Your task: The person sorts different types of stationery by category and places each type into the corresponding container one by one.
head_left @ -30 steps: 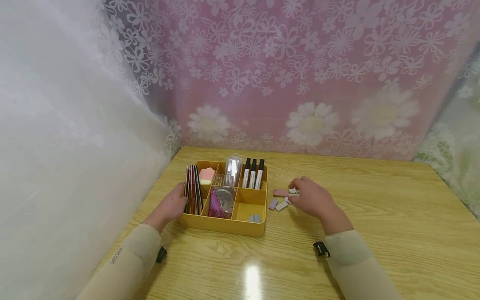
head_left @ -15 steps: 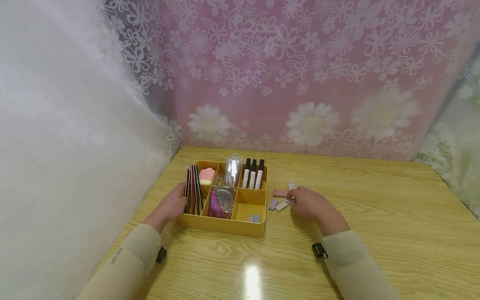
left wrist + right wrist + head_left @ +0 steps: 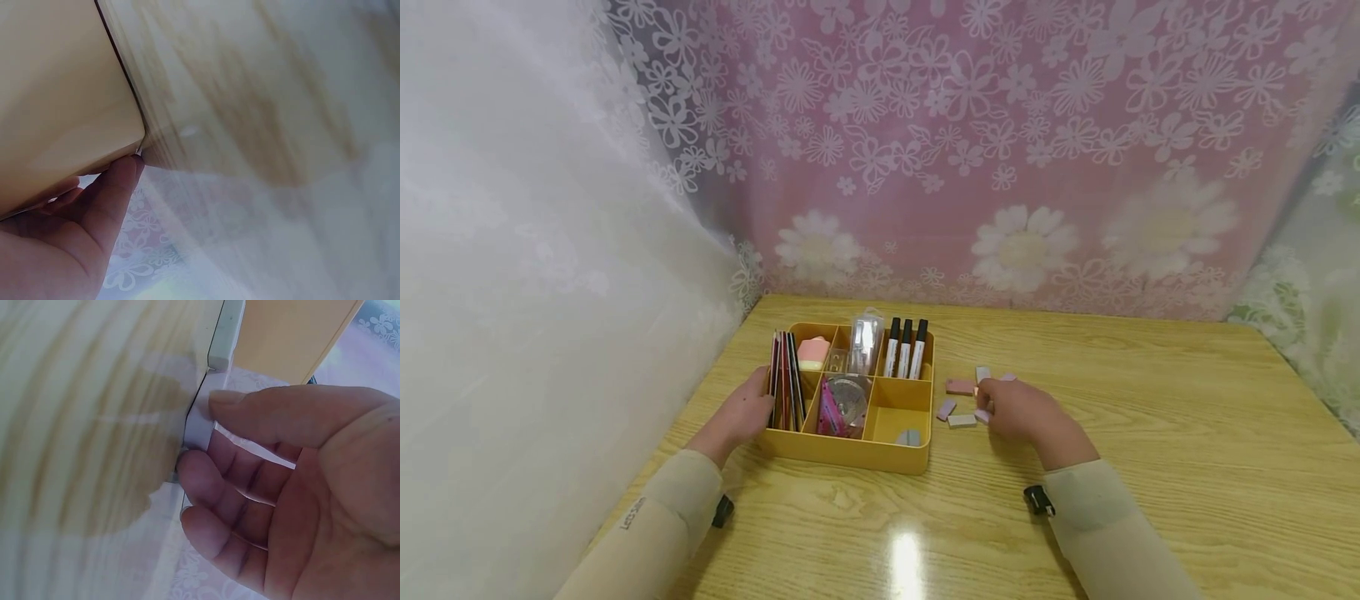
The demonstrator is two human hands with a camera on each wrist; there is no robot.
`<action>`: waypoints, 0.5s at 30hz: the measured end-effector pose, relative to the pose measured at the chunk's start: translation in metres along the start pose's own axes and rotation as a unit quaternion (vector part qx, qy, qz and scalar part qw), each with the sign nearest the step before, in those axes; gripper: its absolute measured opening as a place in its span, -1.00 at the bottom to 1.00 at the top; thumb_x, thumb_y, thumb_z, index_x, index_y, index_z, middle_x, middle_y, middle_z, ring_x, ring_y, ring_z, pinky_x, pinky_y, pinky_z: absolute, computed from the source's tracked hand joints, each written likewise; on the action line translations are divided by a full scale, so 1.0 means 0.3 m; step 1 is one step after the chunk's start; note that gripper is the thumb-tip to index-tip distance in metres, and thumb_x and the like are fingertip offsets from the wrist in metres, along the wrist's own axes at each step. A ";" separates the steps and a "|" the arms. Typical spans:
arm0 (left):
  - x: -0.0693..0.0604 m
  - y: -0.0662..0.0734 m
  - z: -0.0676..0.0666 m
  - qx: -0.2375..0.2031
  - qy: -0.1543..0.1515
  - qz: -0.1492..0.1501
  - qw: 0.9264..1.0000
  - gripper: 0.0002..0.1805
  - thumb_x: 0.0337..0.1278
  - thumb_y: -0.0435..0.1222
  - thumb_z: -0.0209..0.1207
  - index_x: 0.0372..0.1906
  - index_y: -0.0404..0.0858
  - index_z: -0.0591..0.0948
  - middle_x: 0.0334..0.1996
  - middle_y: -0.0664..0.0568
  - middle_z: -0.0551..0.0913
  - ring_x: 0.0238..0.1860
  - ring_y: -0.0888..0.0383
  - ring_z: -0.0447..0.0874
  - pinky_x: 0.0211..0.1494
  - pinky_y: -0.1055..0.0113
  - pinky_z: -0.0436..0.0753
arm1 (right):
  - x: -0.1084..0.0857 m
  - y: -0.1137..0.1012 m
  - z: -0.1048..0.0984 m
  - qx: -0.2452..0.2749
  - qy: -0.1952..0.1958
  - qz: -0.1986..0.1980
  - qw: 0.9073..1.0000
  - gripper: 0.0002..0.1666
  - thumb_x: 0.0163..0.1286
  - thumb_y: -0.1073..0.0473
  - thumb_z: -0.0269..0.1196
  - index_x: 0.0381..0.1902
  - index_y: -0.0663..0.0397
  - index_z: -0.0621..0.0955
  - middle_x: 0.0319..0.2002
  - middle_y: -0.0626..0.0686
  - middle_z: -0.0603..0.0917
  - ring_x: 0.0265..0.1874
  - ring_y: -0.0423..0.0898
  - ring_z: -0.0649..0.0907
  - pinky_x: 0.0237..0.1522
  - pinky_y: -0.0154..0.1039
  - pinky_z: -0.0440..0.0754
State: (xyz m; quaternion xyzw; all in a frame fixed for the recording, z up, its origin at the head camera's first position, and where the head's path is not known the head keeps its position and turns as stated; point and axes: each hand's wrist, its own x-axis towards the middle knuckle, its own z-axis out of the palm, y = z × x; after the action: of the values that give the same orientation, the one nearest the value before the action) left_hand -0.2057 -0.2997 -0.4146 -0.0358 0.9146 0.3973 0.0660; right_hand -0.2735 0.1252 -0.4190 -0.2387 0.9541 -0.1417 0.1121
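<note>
The yellow divided organizer box [image 3: 842,450] sits at mid-table, with my left hand [image 3: 747,408] holding its left side. In the left wrist view, the fingers [image 3: 115,187] touch the box's side by its lower corner. My right hand [image 3: 1022,410] is low over small eraser-like blocks to the right of the box. Its thumb and fingertips pinch a pale lilac eraser [image 3: 199,425] at the table surface. Around it lie a pink block [image 3: 959,386], a cream block [image 3: 962,422], a whitish block [image 3: 982,372] and lilac pieces [image 3: 947,409]; the hand partly hides some.
Box compartments contain pencils [image 3: 786,379], a pink-and-cream item [image 3: 813,352], a clear case [image 3: 867,343], three black-capped markers [image 3: 906,348], pink and clear drawing tools [image 3: 844,404] and grey pieces [image 3: 909,437]. Floral curtains [image 3: 1022,125] enclose the wooden table [image 3: 1150,400].
My right hand has come down from slightly higher onto the blocks. The cream block has turned, and lilac pieces have spread apart around the fingers. The left hand has stayed put.
</note>
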 end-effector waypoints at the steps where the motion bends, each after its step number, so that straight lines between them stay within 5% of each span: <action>1: -0.001 0.000 0.000 -0.002 0.000 -0.001 1.000 -0.37 0.51 -0.33 -0.29 0.60 -0.32 -0.02 0.49 -0.36 0.19 0.51 -0.29 0.09 0.50 -0.22 0.10 | 0.000 0.000 0.000 0.000 -0.001 0.002 1.000 -0.93 0.45 0.19 0.27 -0.17 -0.01 0.57 -0.35 -0.05 0.63 -0.45 -0.07 0.49 -0.35 -0.10 0.49; 15: 0.001 -0.008 -0.001 0.007 0.001 0.008 1.000 -0.37 0.52 -0.33 -0.30 0.60 -0.33 -0.02 0.51 -0.35 0.16 0.52 -0.30 0.05 0.50 -0.23 0.08 | -0.001 -0.022 -0.033 0.030 0.014 -0.015 0.999 -0.85 0.46 0.07 0.26 -0.22 -0.01 0.52 -0.42 -0.04 0.54 -0.49 -0.06 0.49 -0.42 -0.13 0.44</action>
State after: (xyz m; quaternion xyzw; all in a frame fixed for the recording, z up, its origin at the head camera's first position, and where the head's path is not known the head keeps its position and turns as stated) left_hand -0.2057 -0.3017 -0.4162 -0.0288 0.9175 0.3918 0.0624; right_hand -0.2733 0.1219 -0.4075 -0.2474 0.9473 -0.1751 0.1038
